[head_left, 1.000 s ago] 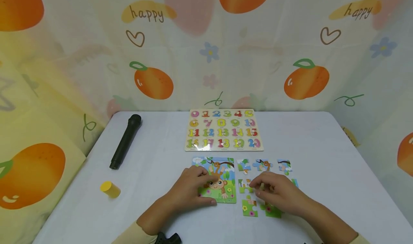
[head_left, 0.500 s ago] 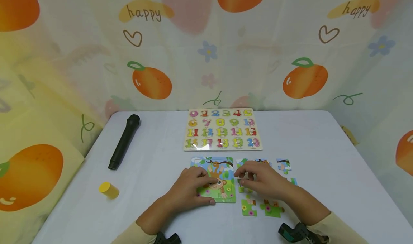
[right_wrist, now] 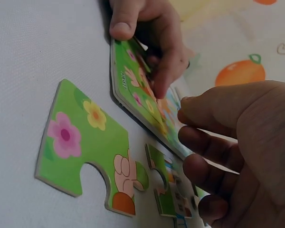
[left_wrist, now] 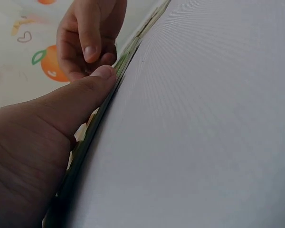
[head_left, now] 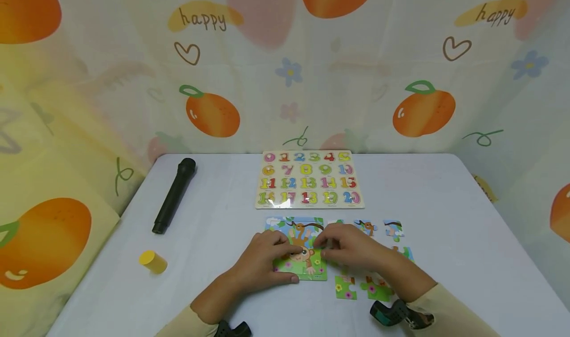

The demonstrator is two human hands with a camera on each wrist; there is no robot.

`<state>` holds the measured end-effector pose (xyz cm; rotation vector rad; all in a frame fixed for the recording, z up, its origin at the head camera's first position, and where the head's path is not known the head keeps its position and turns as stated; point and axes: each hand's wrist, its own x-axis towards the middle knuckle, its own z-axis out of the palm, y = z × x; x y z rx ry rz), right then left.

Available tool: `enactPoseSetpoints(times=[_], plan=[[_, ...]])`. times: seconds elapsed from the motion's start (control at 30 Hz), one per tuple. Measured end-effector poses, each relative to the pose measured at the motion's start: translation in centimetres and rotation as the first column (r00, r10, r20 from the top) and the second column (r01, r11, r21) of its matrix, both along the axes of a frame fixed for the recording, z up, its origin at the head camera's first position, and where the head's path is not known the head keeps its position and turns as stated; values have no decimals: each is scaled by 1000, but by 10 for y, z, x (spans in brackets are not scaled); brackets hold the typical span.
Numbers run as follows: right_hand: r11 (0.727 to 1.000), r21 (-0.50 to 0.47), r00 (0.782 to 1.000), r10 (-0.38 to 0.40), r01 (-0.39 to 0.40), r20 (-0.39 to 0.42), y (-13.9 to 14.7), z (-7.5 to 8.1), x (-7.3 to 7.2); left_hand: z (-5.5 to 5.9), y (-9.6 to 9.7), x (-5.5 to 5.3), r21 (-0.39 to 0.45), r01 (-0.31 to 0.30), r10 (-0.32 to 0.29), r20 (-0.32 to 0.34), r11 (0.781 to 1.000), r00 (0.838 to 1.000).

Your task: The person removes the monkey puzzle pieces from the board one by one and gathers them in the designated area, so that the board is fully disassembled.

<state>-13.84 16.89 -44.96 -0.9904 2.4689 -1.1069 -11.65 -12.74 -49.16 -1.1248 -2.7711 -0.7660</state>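
A framed monkey jigsaw puzzle [head_left: 317, 271] lies flat on the table. My left hand [head_left: 263, 259] rests over its left part, the thumb at the near edge and the index finger across the picture. At the puzzle's right edge is my right hand [head_left: 352, 248], fingers loosely bent; the right wrist view shows nothing between its fingertips. Loose jigsaw pieces lie right of the puzzle, several partly hidden under the right hand. One green piece with pink and yellow flowers [right_wrist: 80, 137] shows plainly in the right wrist view.
A number board [head_left: 309, 179] lies behind the puzzle. Toward the left are a black microphone-shaped object [head_left: 174, 196] and a yellow cylinder [head_left: 153, 262]. A fruit-patterned cloth [head_left: 338, 79] hangs behind the white table [head_left: 427, 188].
My right hand has moved left, from above the loose pieces to the puzzle's right edge. The left hand has stayed on the puzzle.
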Motion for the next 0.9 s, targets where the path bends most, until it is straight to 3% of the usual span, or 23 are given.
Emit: enactPoseSetpoints(times=[0.13, 0.47, 0.9], plan=[[998, 68, 999, -15, 12, 34, -4, -2, 0, -1, 1, 0, 4, 6, -6, -18, 1000, 1000], [992, 127, 1000, 21, -24, 21, -10, -5, -1, 0, 1, 0, -7, -9, 9, -5, 1000, 1000], [987, 163, 1000, 9, -10, 6, -19, -2, 0, 0, 0, 2, 29, 10, -8, -50, 1000, 999]])
